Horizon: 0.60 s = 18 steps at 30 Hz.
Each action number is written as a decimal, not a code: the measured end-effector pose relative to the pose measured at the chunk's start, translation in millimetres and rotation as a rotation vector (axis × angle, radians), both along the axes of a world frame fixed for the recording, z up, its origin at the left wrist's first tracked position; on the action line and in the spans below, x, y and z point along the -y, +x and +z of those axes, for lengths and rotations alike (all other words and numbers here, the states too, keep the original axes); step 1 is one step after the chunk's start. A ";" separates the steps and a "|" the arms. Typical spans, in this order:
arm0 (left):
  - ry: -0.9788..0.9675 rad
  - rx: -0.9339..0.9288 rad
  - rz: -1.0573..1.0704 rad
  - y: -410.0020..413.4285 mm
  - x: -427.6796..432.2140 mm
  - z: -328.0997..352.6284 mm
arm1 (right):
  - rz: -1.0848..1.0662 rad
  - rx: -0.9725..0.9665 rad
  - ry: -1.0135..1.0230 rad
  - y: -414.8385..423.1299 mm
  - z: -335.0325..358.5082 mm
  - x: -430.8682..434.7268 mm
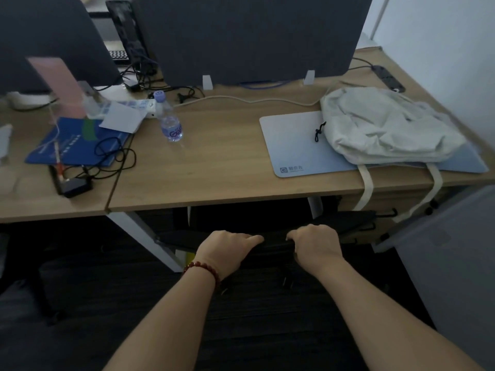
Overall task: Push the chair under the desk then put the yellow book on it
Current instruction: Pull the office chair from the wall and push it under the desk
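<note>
A black chair [276, 245] stands in front of the wooden desk [214, 167], its top edge close to the desk's front edge and its seat hidden in the dark below. My left hand [227, 247], with a red bead bracelet on the wrist, grips the chair back's top edge. My right hand [316, 243] grips the same edge a little to the right. A small yellow patch [189, 257] shows low down beside the white desk leg; I cannot tell whether it is the yellow book.
On the desk lie a grey mouse pad [289, 145], a cream bag [383, 127] with straps hanging over the edge, a water bottle [170, 121], a blue folder [77, 143] and cables. A dark partition [254, 36] rises behind. A grey bin [455, 263] stands at right.
</note>
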<state>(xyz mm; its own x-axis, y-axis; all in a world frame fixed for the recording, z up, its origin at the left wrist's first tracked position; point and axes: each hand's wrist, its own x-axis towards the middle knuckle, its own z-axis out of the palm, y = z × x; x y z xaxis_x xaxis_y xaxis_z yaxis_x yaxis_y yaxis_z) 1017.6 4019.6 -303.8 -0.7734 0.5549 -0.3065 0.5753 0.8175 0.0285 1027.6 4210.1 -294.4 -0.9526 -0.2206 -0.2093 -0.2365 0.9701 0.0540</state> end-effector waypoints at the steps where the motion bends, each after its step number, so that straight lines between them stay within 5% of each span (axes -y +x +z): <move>1: 0.005 0.005 -0.002 -3.1 0.1 -0.7 | -0.008 0.006 -0.002 -3.5 -0.7 0.6; 18: 0.105 -0.033 0.058 -0.5 2.4 -11.4 | 0.051 -0.045 -0.138 -9.0 -8.0 -11.2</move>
